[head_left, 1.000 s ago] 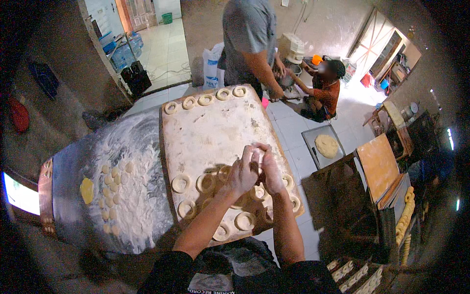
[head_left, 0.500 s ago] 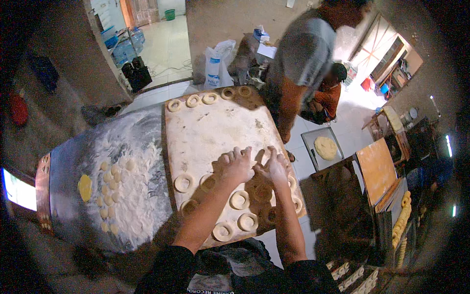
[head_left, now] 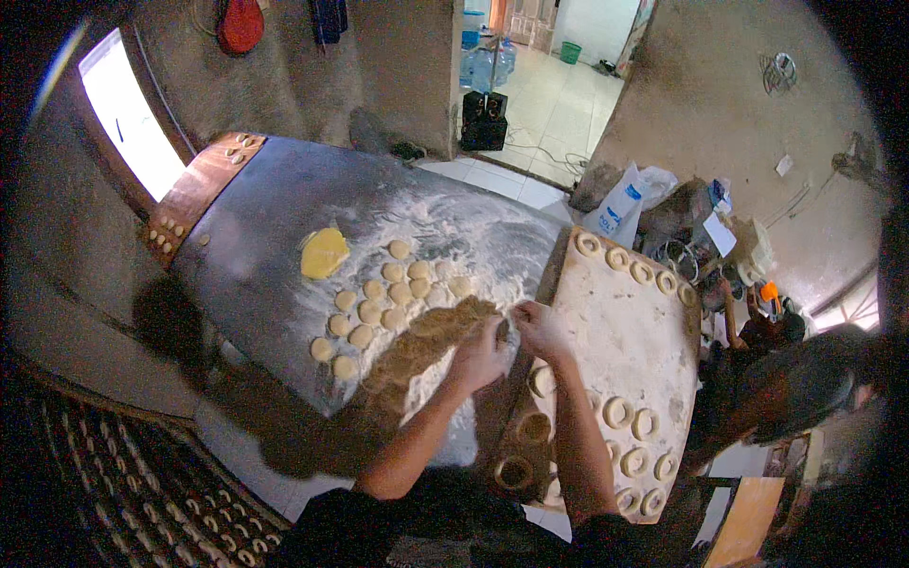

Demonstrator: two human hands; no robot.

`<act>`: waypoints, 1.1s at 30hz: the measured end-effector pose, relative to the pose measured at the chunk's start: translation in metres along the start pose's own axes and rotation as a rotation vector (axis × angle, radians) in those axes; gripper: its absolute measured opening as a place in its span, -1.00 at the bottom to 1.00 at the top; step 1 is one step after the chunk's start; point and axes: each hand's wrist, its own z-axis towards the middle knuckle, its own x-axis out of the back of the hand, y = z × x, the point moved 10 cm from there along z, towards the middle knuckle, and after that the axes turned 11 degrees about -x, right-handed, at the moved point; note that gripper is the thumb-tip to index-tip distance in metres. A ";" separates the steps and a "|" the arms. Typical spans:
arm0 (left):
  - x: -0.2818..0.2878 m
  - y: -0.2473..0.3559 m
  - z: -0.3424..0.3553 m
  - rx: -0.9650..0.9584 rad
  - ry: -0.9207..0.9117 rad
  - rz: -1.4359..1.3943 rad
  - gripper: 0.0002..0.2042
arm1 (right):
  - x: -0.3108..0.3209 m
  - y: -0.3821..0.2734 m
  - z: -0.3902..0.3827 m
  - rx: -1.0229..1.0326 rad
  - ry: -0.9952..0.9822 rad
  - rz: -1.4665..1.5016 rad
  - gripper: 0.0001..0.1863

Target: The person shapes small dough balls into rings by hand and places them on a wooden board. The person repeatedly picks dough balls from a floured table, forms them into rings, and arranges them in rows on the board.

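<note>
Both hands are close together over the floured part of a dark table [head_left: 275, 208], beside the left edge of a wooden board [head_left: 625, 331]. My left hand [head_left: 481, 358] has its fingers bent and pressed together, pointing toward the other hand. My right hand [head_left: 544, 333] is closed too, its fingers curled down. Whatever lies between the fingertips is hidden. Several small flattened dough balls [head_left: 392, 318] lie in the flour left of my hands. Rings of dough [head_left: 619, 412] rest along the near and far parts of the board.
A yellow slab [head_left: 325, 253] sits beyond the dough balls. Racks of shaped dough [head_left: 142, 483] stand at lower left. At the far side are a white plastic bag [head_left: 620, 204] and a black speaker-like box [head_left: 485, 121]. Another person [head_left: 805, 388] leans in from the right.
My hands have left the board's dough rings and moved left over the floured table, closing up. The view has swung left, bringing the racks into sight.
</note>
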 end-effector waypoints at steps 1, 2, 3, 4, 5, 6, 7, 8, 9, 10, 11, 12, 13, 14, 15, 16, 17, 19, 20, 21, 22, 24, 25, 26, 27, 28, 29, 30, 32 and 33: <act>0.015 -0.036 -0.010 0.157 -0.026 0.039 -0.58 | -0.027 -0.016 0.025 -0.064 -0.027 -0.012 -0.65; 0.033 -0.055 -0.016 0.165 0.016 -0.005 -0.59 | -0.048 -0.050 0.045 0.075 0.017 -0.213 -0.69; 0.046 -0.076 -0.024 0.231 0.005 -0.054 -0.61 | -0.060 -0.069 0.059 0.102 0.053 -0.255 -0.70; 0.057 -0.096 -0.032 0.297 -0.011 -0.104 -0.62 | -0.069 -0.091 0.069 0.184 0.100 -0.274 -0.70; 0.069 -0.108 -0.033 0.298 -0.027 -0.094 -0.63 | -0.077 -0.105 0.076 0.218 0.128 -0.322 -0.70; 0.078 -0.119 -0.033 0.301 -0.044 -0.086 -0.64 | -0.085 -0.110 0.086 0.175 0.099 -0.369 -0.65; 0.083 -0.128 -0.033 0.324 -0.064 -0.079 -0.62 | -0.089 -0.112 0.089 0.154 0.056 -0.330 -0.63; 0.082 -0.142 -0.036 0.425 -0.097 -0.201 -0.60 | -0.091 -0.109 0.089 0.089 0.002 -0.323 -0.60; 0.087 -0.144 -0.031 0.412 -0.081 -0.192 -0.59 | -0.093 -0.104 0.087 0.027 -0.051 -0.319 -0.57; 0.091 -0.144 -0.025 0.400 -0.065 -0.183 -0.57 | -0.089 -0.108 0.078 0.051 -0.074 -0.253 -0.56; 0.094 -0.145 -0.021 0.426 -0.081 -0.152 -0.56 | -0.088 -0.109 0.068 0.032 -0.157 -0.054 -0.57; 0.098 -0.136 -0.011 0.364 -0.030 -0.271 -0.56 | -0.082 -0.108 0.053 -0.001 -0.211 0.139 -0.59; 0.101 -0.129 -0.003 0.343 -0.014 -0.366 -0.56 | -0.080 -0.114 0.037 -0.002 -0.285 0.354 -0.59; 0.100 -0.124 0.001 0.381 -0.058 -0.430 -0.55 | -0.077 -0.124 0.022 0.003 -0.325 0.547 -0.56; 0.113 -0.109 0.010 0.275 -0.017 -0.470 -0.57 | -0.072 -0.139 0.009 0.044 -0.384 0.760 -0.51; 0.122 -0.099 0.011 0.233 -0.034 -0.479 -0.58 | -0.068 -0.142 0.000 0.005 -0.333 0.664 -0.47; 0.138 -0.086 0.012 0.158 -0.011 -0.482 -0.59 | -0.062 -0.150 -0.009 0.005 -0.268 0.637 -0.49; 0.153 -0.078 0.008 0.176 -0.040 -0.441 -0.69 | -0.061 -0.155 -0.017 -0.109 -0.131 0.573 -0.49; 0.159 -0.075 0.008 0.166 -0.029 -0.475 -0.71 | -0.048 -0.167 -0.020 -0.042 0.131 0.178 -0.43; 0.162 -0.072 0.008 0.147 -0.019 -0.521 -0.74 | -0.050 -0.185 -0.020 0.040 0.267 -0.013 -0.36; 0.167 -0.063 0.012 0.033 -0.020 -0.387 -0.76 | -0.050 -0.193 -0.023 0.095 0.329 -0.018 -0.36; 0.177 -0.066 0.014 -0.019 0.124 -0.306 -0.66 | -0.066 -0.194 -0.017 0.166 0.207 0.281 -0.35; 0.181 -0.069 0.012 -0.028 0.205 -0.266 -0.61 | -0.080 -0.185 -0.013 0.118 0.029 0.570 -0.34; 0.193 -0.061 0.007 -0.137 0.385 -0.232 -0.66 | -0.098 -0.169 -0.011 -0.034 -0.141 0.841 -0.32; 0.189 -0.065 0.004 -0.131 0.371 -0.201 -0.61 | -0.099 -0.178 -0.017 0.091 -0.250 0.959 -0.34; 0.184 -0.063 0.002 -0.159 0.354 -0.181 -0.55 | -0.101 -0.178 -0.022 0.132 -0.337 1.062 -0.35; 0.178 -0.068 -0.001 -0.140 0.339 -0.322 -0.53 | -0.098 -0.181 -0.030 0.194 -0.416 1.164 -0.37; 0.172 -0.072 -0.004 -0.116 0.328 -0.461 -0.52 | -0.088 -0.188 -0.039 0.334 -0.455 1.264 -0.46; 0.145 -0.085 -0.011 0.062 0.284 -1.084 -0.57 | -0.090 -0.170 -0.041 0.127 -0.441 1.396 -0.40; 0.134 -0.085 -0.013 0.112 0.285 -1.288 -0.63 | -0.091 -0.163 -0.042 0.036 -0.436 1.483 -0.36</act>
